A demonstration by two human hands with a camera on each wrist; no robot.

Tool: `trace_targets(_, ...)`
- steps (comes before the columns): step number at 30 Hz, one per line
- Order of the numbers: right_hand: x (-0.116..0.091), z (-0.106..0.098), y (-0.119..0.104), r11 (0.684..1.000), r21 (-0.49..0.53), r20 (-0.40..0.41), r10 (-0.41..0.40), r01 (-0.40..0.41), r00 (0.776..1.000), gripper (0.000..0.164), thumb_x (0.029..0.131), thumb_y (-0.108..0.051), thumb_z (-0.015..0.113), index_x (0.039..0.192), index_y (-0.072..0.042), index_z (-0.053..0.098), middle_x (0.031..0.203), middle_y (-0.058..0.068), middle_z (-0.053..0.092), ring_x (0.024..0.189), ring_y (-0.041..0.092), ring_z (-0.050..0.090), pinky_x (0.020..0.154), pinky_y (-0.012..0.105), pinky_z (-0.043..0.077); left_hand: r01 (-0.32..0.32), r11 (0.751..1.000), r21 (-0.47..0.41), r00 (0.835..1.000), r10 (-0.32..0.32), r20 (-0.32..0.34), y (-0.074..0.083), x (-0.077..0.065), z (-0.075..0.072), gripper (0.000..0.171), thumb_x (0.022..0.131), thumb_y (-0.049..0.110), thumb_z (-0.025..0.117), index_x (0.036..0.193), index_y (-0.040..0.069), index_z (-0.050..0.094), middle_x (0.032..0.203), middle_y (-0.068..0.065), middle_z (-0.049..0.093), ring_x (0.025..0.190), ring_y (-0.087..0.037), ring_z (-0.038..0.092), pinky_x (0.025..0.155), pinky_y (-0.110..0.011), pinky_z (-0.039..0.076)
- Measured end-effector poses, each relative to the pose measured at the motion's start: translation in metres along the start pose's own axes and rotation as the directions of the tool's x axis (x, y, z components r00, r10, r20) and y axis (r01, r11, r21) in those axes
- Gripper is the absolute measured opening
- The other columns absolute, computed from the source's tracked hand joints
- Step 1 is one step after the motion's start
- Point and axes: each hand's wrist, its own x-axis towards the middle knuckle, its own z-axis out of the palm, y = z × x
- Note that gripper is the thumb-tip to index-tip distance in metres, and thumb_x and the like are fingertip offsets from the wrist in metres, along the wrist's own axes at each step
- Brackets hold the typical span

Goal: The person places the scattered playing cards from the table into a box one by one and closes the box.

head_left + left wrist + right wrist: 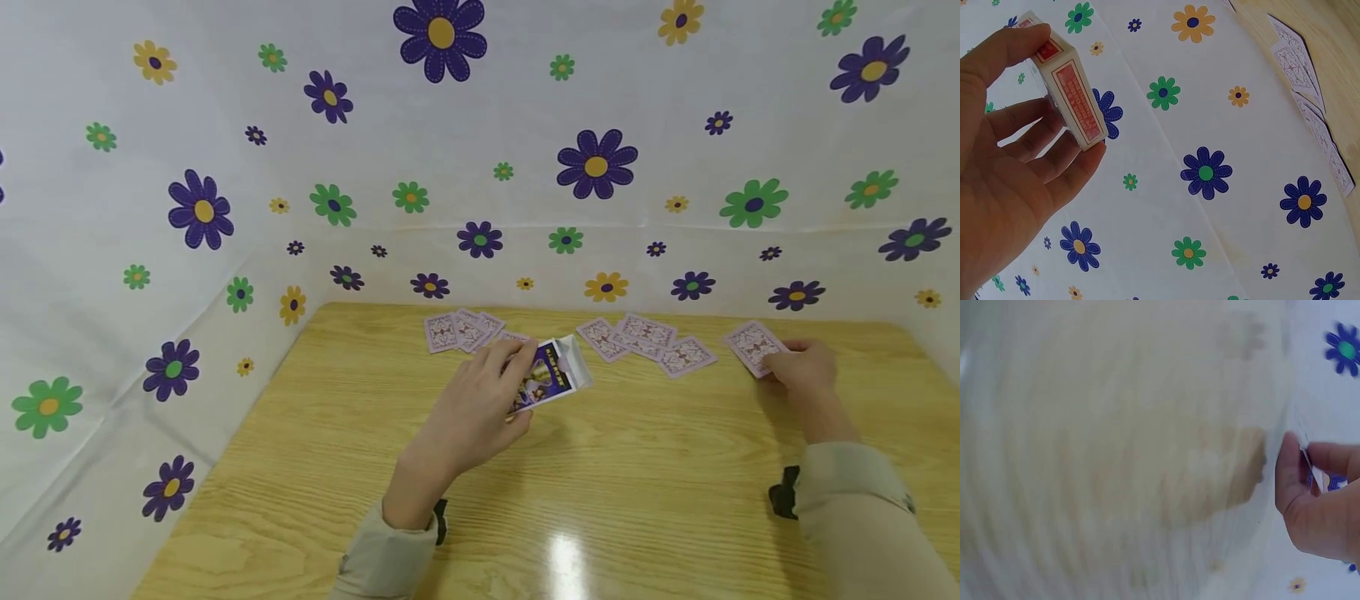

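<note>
My left hand [472,408] grips a playing card box [551,377] in the middle of the head view, tilted above the table. White flaps stand open at the box's right end, and purple and yellow printing covers the side that shows. In the left wrist view, the thumb and fingers hold the box [1072,94] by its edges, with a red printed panel turned to the camera. Over at the right, my right hand [806,371] pinches a playing card [750,346], its pink patterned back showing. The right wrist view catches this card [1313,472] nearly edge-on between thumb and fingers.
Several cards [453,332] lie overlapping near the back edge, behind the box. Another loose group [645,335] lies between the two hands. Behind the wooden table [360,433] hangs a white cloth [517,125] printed with flowers, which also runs along the left side.
</note>
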Motion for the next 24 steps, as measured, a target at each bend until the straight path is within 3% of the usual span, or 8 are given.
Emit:
trace_targets(2, 0.0, -0.003, -0.002, 0.956, 0.278, 0.001, 0.1, -0.097, 0.995, 0.064, 0.094, 0.0, 0.054, 0.152, 0.002, 0.027, 0.116, 0.015, 0.047, 0.068, 0.009, 0.059, 0.061, 0.024, 0.058, -0.001, 1.0, 0.001, 1.0, 0.001, -0.001, 0.0, 0.0, 0.0, 0.073, 0.083, 0.02, 0.076, 0.146, 0.0, 0.044, 0.135, -0.016, 0.052, 0.121, -0.03, 0.054, 0.095, -0.041, 0.051)
trace_targets(5, -0.002, -0.008, -0.006, 0.778, 0.592, 0.041, 0.231, -0.21, 0.972, 0.061, 0.095, 0.007, 0.05, 0.151, -0.011, 0.032, 0.113, 0.006, 0.047, 0.06, 0.009, 0.062, 0.066, 0.026, 0.06, -0.007, 1.0, 0.003, 1.0, 0.007, -0.004, 0.0, 0.0, 0.0, 0.073, 0.083, 0.019, 0.076, 0.146, 0.0, 0.044, 0.134, -0.015, 0.052, 0.12, -0.029, 0.054, 0.094, -0.041, 0.052)
trace_targets(7, -0.005, -0.009, -0.008, 0.692, 0.681, 0.058, 0.275, -0.239, 0.96, 0.053, 0.095, 0.008, 0.048, 0.142, -0.015, 0.04, 0.115, 0.004, 0.048, 0.062, 0.011, 0.062, 0.066, 0.026, 0.06, -0.011, 1.0, 0.001, 1.0, 0.011, -0.008, 0.0, 0.0, 0.0, 0.072, 0.083, 0.019, 0.076, 0.145, 0.0, 0.045, 0.133, -0.015, 0.053, 0.118, -0.029, 0.055, 0.092, -0.04, 0.052)
trace_targets(9, -0.008, -0.009, -0.01, 0.657, 0.71, 0.064, 0.3, -0.254, 0.952, 0.049, 0.095, 0.008, 0.049, 0.136, -0.018, 0.042, 0.116, 0.003, 0.047, 0.064, 0.011, 0.061, 0.065, 0.025, 0.059, -0.013, 1.0, 0.001, 1.0, 0.013, -0.011, 0.0, 0.0, 0.001, 0.072, 0.082, 0.018, 0.075, 0.145, 0.0, 0.045, 0.132, -0.015, 0.053, 0.117, -0.029, 0.056, 0.091, -0.039, 0.053)
trace_targets(12, -0.011, -0.004, -0.012, 0.673, 0.698, 0.046, 0.298, -0.244, 0.953, 0.052, 0.096, 0.006, 0.049, 0.141, -0.018, 0.041, 0.115, 0.003, 0.045, 0.062, 0.011, 0.058, 0.056, 0.023, 0.056, -0.01, 1.0, -0.004, 1.0, 0.01, -0.01, 0.001, 0.001, 0.002, 0.072, 0.082, 0.018, 0.076, 0.145, 0.0, 0.045, 0.132, -0.015, 0.053, 0.116, -0.029, 0.056, 0.091, -0.039, 0.053)
trace_targets(15, -0.016, 0.002, -0.016, 0.735, 0.646, 0.036, 0.242, -0.207, 0.97, 0.059, 0.097, 0.002, 0.047, 0.151, -0.016, 0.034, 0.113, 0.004, 0.043, 0.06, 0.01, 0.054, 0.05, 0.021, 0.051, -0.01, 1.0, -0.005, 1.0, 0.01, -0.011, 0.001, 0.001, 0.002, 0.072, 0.082, 0.018, 0.076, 0.145, 0.0, 0.045, 0.132, -0.015, 0.053, 0.116, -0.028, 0.056, 0.092, -0.039, 0.053)
trace_targets(21, -0.034, 0.011, -0.024, 0.791, 0.607, 0.067, 0.042, -0.074, 0.997, 0.022, 0.1, -0.002, 0.044, 0.112, -0.011, 0.059, 0.109, 0.008, 0.042, 0.061, 0.008, 0.051, 0.048, 0.019, 0.045, -0.012, 1.0, -0.006, 1.0, 0.012, -0.016, 0.002, 0.002, 0.002, 0.071, 0.082, 0.018, 0.076, 0.144, 0.0, 0.046, 0.132, -0.015, 0.054, 0.115, -0.028, 0.057, 0.09, -0.038, 0.053)
trace_targets(24, -0.045, 0.014, -0.026, 0.809, 0.587, 0.097, -0.067, -0.002, 0.993, 0.019, 0.101, -0.002, 0.043, 0.101, -0.012, 0.06, 0.1, 0.005, 0.049, 0.062, 0.007, 0.052, 0.049, 0.018, 0.045, -0.012, 1.0, -0.001, 1.0, 0.012, -0.009, 0.002, 0.003, 0.001, 0.072, 0.082, 0.019, 0.076, 0.145, 0.001, 0.045, 0.132, -0.015, 0.054, 0.115, -0.028, 0.056, 0.091, -0.039, 0.053)
